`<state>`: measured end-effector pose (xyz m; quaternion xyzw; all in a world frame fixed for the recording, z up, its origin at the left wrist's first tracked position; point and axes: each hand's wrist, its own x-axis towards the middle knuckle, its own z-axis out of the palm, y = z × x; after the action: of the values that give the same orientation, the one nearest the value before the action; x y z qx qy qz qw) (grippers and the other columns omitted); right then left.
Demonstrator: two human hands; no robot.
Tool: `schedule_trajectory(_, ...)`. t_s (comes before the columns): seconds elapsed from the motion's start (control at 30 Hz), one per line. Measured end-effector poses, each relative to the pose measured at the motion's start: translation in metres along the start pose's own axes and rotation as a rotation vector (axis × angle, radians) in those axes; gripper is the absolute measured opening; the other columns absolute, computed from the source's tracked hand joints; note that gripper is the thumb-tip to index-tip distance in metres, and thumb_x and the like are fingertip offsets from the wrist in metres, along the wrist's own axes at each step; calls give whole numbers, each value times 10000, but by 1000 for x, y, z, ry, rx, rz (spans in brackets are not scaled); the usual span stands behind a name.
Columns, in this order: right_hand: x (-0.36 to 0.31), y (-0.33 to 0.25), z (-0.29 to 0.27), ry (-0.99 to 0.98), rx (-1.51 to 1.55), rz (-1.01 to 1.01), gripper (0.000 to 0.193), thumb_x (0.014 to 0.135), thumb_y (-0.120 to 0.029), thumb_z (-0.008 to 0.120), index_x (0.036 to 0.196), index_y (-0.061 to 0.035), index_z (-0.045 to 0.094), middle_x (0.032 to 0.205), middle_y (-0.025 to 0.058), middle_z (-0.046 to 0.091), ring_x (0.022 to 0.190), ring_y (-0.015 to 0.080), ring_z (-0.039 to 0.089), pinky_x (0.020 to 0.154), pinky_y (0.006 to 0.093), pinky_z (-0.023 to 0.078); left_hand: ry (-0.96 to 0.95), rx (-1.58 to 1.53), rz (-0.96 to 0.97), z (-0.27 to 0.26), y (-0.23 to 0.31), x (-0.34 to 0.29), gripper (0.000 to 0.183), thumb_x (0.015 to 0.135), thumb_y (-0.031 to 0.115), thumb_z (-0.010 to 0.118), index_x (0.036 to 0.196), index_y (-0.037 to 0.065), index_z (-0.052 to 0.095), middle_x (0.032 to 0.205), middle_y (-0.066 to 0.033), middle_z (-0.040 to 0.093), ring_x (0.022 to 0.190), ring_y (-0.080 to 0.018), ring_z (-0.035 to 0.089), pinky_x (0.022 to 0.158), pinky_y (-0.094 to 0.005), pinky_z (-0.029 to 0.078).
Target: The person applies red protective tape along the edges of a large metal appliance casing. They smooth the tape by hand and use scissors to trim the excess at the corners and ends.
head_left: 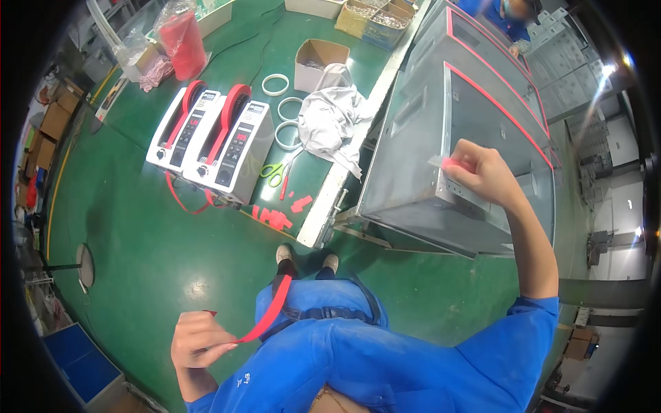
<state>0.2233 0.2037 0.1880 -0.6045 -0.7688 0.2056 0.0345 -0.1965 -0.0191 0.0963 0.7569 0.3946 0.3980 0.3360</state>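
My left hand, at the lower left, pinches one end of a strip of red tape. The strip curves up and right in front of my blue work clothes. My right hand is closed at the near corner of a grey metal cabinet. A small red piece with a clear, film-like end shows at its fingertips; whether it is stuck to the metal I cannot tell. Red strips line the edges of the cabinet's front opening.
Two white tape dispensers with red rolls stand on the green table. Near them lie white rings, a white cloth, green-handled scissors and red tape scraps. A cardboard box stands behind. Another person is at the far right.
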Motion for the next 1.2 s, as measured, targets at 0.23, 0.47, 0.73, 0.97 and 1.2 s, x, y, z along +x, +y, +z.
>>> schedule_trajectory(0.23, 7, -13, -6, 2, -145, -6, 209, 742, -293, 597, 772, -91, 551, 652, 101, 602, 615, 299, 581, 564, 372, 442, 25, -10, 24, 0, -5, -1, 133, 603, 131, 734, 663, 50, 648, 546, -23, 563, 450, -149, 490, 407, -270, 323)
schedule_trajectory(0.47, 12, -15, -10, -68, -326, -40, 178, 746, -276, 589, 763, -102, 552, 639, 93, 607, 632, 304, 588, 568, 389, 448, 23, -23, 12, -1, -4, 3, 136, 598, 130, 737, 664, 50, 650, 551, -23, 568, 457, -149, 497, 410, -270, 329)
schedule_trajectory(0.73, 6, -11, -5, -22, -218, -148, 181, 754, -264, 593, 755, -91, 538, 609, 93, 586, 596, 306, 576, 546, 383, 438, 26, -22, -3, 1, -1, 4, 129, 593, 119, 733, 660, 47, 649, 545, -25, 568, 463, -147, 508, 409, -266, 325)
schedule_trajectory(0.97, -5, -6, 0, -12, -91, -64, 183, 758, -266, 594, 765, -89, 548, 599, 91, 571, 574, 286, 572, 545, 360, 435, 29, -29, -4, 2, -2, 3, 128, 605, 130, 725, 660, 44, 648, 550, -27, 567, 462, -148, 501, 411, -269, 324)
schedule_trajectory(1.2, -3, 1, 0, 26, -20, -66, 222, 767, -279, 611, 770, -68, 543, 606, 106, 565, 559, 286, 558, 541, 349, 430, 24, -18, -9, 4, 4, 4, 133, 603, 132, 725, 661, 42, 647, 549, -26, 565, 463, -147, 501, 411, -265, 326)
